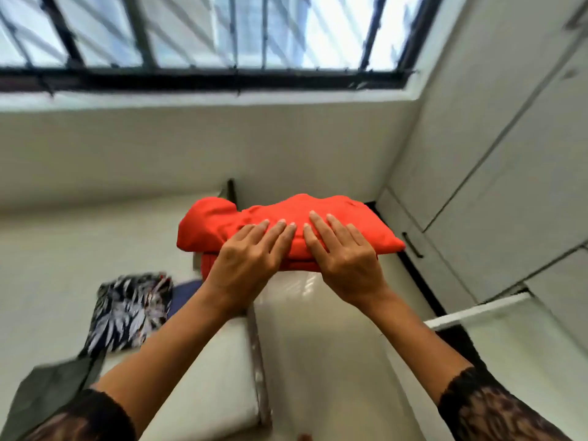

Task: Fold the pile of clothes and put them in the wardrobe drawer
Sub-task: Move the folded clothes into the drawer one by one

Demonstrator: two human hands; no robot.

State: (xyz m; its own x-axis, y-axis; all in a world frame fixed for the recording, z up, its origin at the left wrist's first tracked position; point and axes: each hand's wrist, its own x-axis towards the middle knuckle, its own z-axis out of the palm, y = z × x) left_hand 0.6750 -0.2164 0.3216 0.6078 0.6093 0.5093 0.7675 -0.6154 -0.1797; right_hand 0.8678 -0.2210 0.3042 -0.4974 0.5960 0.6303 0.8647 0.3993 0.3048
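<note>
A folded red garment (222, 222) is held up in front of me, above the edge of a pale bed (203, 377) and the glossy floor. My left hand (246, 261) grips its near left side, fingers flat on top. My right hand (342, 254) grips the near right side the same way. A black-and-white patterned garment (127, 310) lies on the bed to the lower left, with a dark green garment (47, 393) nearer me. White wardrobe doors (509, 173) stand at the right; an open white drawer edge (477, 308) juts out below them.
A barred window (206, 36) runs across the wall ahead. A blue item (184, 292) peeks out beside the patterned garment. A black handle (412, 245) sits on a lower wardrobe panel. Shiny floor (334, 361) stretches between bed and wardrobe.
</note>
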